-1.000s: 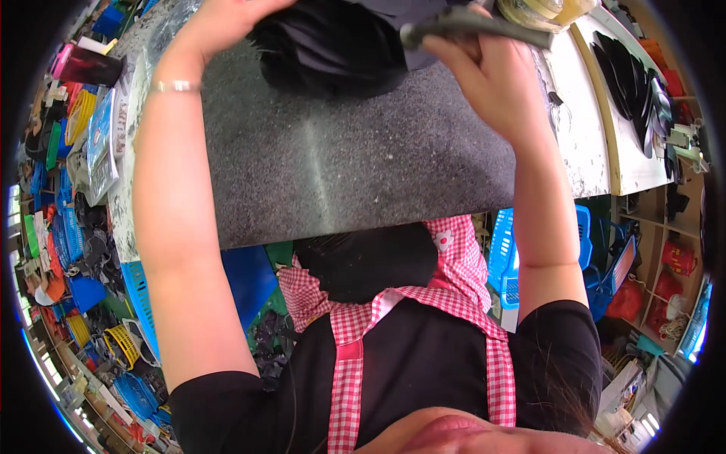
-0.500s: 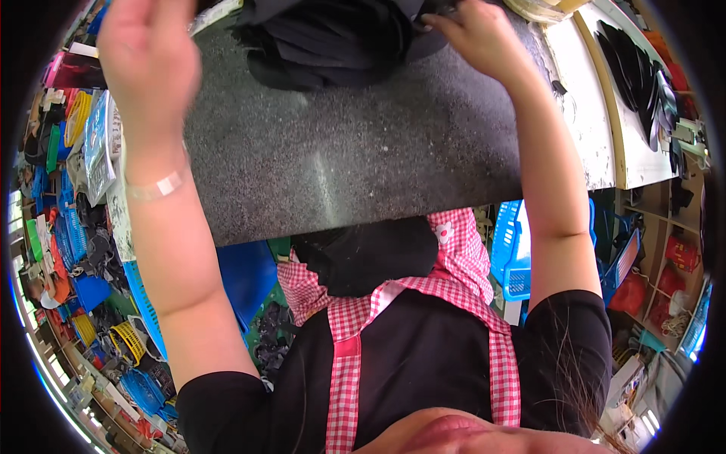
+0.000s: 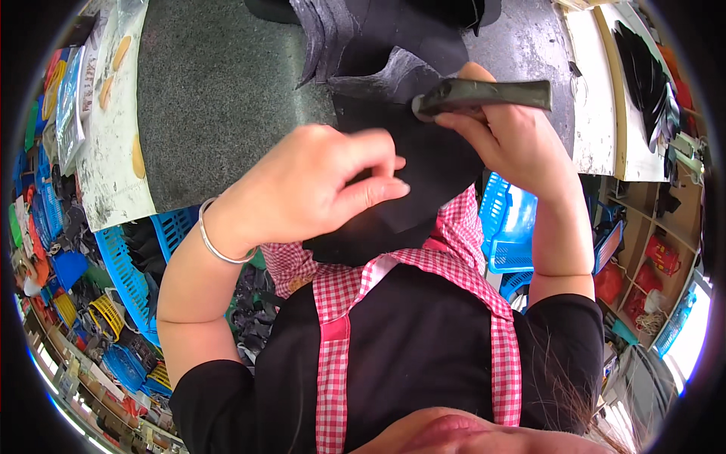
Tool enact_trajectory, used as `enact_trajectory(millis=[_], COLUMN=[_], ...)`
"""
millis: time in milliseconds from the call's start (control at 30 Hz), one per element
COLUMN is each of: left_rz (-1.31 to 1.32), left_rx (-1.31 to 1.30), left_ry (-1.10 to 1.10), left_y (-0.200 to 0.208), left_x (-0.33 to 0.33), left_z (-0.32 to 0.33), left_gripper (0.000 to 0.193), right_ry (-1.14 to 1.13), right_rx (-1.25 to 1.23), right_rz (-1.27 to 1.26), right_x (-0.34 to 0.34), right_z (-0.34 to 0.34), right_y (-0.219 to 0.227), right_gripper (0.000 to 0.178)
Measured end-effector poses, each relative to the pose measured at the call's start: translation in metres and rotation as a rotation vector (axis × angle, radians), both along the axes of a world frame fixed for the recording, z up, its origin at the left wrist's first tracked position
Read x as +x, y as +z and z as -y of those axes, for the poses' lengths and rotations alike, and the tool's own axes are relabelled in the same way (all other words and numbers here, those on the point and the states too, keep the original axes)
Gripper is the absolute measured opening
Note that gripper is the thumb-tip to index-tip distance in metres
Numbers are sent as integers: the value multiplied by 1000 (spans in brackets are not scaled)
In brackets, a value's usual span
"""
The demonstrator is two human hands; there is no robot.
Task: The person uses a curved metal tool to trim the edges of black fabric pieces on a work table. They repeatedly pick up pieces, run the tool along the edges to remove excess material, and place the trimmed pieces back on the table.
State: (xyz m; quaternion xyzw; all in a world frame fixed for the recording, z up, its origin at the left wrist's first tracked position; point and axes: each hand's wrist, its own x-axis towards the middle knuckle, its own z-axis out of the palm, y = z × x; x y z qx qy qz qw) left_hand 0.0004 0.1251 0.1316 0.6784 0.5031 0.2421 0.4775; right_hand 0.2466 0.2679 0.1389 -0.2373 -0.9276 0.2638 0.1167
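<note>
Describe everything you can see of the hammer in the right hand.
The hammer has a dark grey-green, worn-looking head, apparently metal, with a pale round face at its left end and a blunt, squarish right end. It lies nearly sideways across the right hand, whose fingers and thumb close around it; its handle cannot be made out. The round face sits over the black sheet; whether they touch is unclear.

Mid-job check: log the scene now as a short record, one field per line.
Left hand: fingers bent, over the black sheet; blurred, grip or contact unclear
Right hand: closed around the hammer
Hammer: round pale end pointing left, above the black sheet; contact unclear
Black pieces: layered, beyond the left hand, on the dark table
Right side: blue basket below table level
</note>
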Motion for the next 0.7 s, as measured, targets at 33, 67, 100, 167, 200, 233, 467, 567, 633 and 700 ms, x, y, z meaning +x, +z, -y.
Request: enact_trajectory(millis=[33,67,100,167,200,233,467,567,633,700], left_rz=[138,-32,-209,-506,-593,-628,-239,-230,-243,-277], left_rx=[147,383,617,667,666,644,494,411,399,406], left_ry=[188,278,378,397,413,388,369,326,370,415], left_y=[-4,-7,-11,-32,-35,-35,-30,-30,-30,-31], left_x=[1,-1,-3,2,2,1,11,15,26,33], left_z=[0,-6,-16,-28,-29,-29,-42,-26,-16,-13], left_gripper=[25,30,35,61,62,61,26,21,24,27], right_ry=[-10,-30,-38,-56,-58,-59,-16,-103,-97,-44], right_rx=[-14,-26,-37,-54,-54,-55,-35,-120,-45,24], right_rz=[6,18,17,17,29,40,35,-20,14,27], right_x=[2,7,8,8,7,7,15,18,15,11], right_z=[3,8,9,10,10,11,11,13,14,10], right_y=[0,1,1,0,1,1,10,14,14,10], right_gripper=[23,24,24,25,23,20,19,19,19,20])
